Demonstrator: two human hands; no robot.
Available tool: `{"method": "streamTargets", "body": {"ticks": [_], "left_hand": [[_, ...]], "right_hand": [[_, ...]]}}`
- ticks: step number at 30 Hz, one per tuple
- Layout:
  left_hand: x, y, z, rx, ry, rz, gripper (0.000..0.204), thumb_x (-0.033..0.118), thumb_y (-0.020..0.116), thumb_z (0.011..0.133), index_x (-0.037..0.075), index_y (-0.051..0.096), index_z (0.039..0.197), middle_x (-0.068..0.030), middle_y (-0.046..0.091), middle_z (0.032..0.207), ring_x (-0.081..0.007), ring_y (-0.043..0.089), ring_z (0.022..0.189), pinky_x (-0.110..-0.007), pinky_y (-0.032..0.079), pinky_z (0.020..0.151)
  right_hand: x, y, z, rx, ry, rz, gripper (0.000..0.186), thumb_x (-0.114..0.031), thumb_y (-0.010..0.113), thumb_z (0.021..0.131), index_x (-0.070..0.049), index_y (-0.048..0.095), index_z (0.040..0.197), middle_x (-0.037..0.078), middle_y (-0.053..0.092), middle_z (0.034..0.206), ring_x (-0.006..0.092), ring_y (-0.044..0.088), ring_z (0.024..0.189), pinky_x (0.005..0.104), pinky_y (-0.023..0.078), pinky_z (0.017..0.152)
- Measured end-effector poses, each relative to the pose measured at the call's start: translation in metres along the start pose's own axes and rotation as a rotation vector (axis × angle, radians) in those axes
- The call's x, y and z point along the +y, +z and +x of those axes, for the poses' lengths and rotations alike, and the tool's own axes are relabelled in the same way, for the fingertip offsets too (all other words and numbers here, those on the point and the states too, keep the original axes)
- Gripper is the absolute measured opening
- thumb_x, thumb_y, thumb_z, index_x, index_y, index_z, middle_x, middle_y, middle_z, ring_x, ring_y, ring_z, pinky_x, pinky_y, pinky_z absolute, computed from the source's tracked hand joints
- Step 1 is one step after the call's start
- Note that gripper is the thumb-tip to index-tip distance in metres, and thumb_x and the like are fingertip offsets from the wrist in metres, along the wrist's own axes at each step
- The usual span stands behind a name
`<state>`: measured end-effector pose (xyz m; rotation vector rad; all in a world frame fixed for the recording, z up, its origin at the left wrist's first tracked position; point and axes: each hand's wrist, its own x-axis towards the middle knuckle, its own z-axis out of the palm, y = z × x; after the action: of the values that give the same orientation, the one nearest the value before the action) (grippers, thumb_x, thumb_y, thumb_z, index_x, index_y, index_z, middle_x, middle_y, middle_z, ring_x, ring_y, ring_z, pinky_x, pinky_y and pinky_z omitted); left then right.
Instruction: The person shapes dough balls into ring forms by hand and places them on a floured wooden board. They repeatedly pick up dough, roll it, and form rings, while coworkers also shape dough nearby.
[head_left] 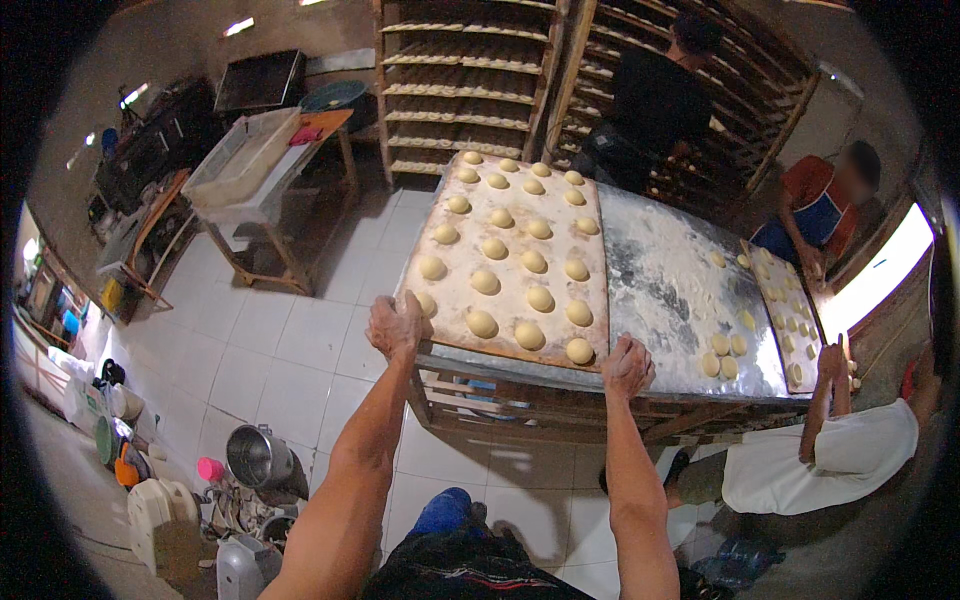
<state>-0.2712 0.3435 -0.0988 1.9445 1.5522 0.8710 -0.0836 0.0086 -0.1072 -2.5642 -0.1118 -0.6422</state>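
A long wooden board (455, 290) dusted with flour lies on a metal-topped table (665, 290), carrying several round pale dough balls (540, 299) in rows. My left hand (394, 323) grips the board's near left corner. My right hand (627, 365) holds its near right corner at the table's edge. Both arms reach in from below.
A second board (785, 310) with dough pieces sits at the table's right, where a person in white (820, 455) and one in a red top (815, 205) work. A person in black (660, 100) stands by tall wooden racks (465, 90). Pots and buckets (255, 455) crowd the tiled floor at left.
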Motion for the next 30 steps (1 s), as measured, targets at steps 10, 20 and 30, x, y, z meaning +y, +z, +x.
{"method": "streamTargets", "body": {"ticks": [10,20,30], "left_hand": [[0.0019,-0.0019,-0.0036,0.067,0.057,0.031,0.055,0.058,0.060,0.079,0.006,0.063,0.097,-0.0144,0.064,0.099,-0.0337,0.059,0.096,-0.046,0.040,0.086],[-0.0004,0.0019,-0.0006,0.031,0.049,0.038,0.050,0.053,0.052,0.086,0.006,0.062,0.101,-0.0134,0.063,0.103,-0.0334,0.059,0.098,-0.046,0.039,0.086],[-0.0026,0.0046,-0.0004,0.025,0.038,0.021,0.049,0.053,0.048,0.089,0.006,0.061,0.098,-0.0135,0.063,0.102,-0.0334,0.058,0.096,-0.048,0.039,0.086]], "right_hand": [[0.0005,-0.0015,0.0018,-0.041,-0.019,-0.040,0.041,-0.039,0.043,0.095,-0.007,0.068,0.099,0.010,0.066,0.105,0.0294,0.056,0.106,0.0447,0.034,0.099],[-0.0007,-0.0041,0.0009,-0.040,-0.001,-0.037,0.044,-0.040,0.040,0.096,-0.006,0.068,0.100,0.011,0.065,0.107,0.0286,0.055,0.107,0.0443,0.033,0.099],[-0.0012,-0.0035,0.0011,0.029,0.012,0.035,0.037,-0.037,0.050,0.091,-0.004,0.067,0.092,0.012,0.066,0.098,0.0292,0.057,0.101,0.0432,0.035,0.095]]}}
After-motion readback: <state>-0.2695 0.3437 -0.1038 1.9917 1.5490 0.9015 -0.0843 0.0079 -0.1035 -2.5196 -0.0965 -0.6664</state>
